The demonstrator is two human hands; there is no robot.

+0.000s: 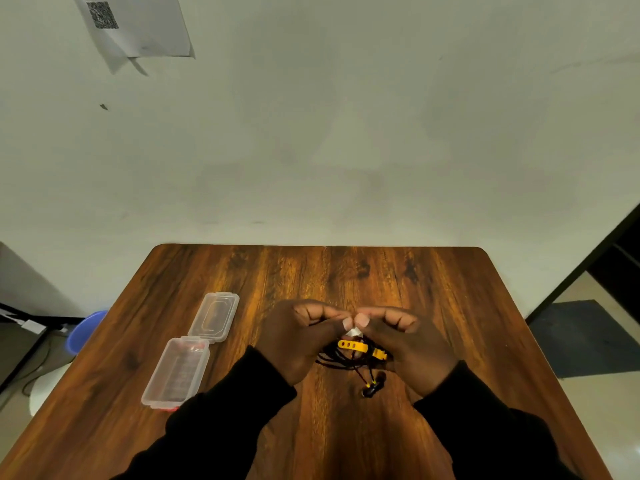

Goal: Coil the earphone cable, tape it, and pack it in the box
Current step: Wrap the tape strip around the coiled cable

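I see the black earphone cable (341, 358) bunched in a loose coil with its yellow strap (352, 345), held just above the dark wooden bench (433, 289) near its middle, earbuds dangling below. Both thumbs and forefingers meet over a small white piece of tape (354, 331): left hand (298, 341) in a closed grip, right hand (412, 344) pinching too. The clear plastic box (178, 370) lies open, well to the left.
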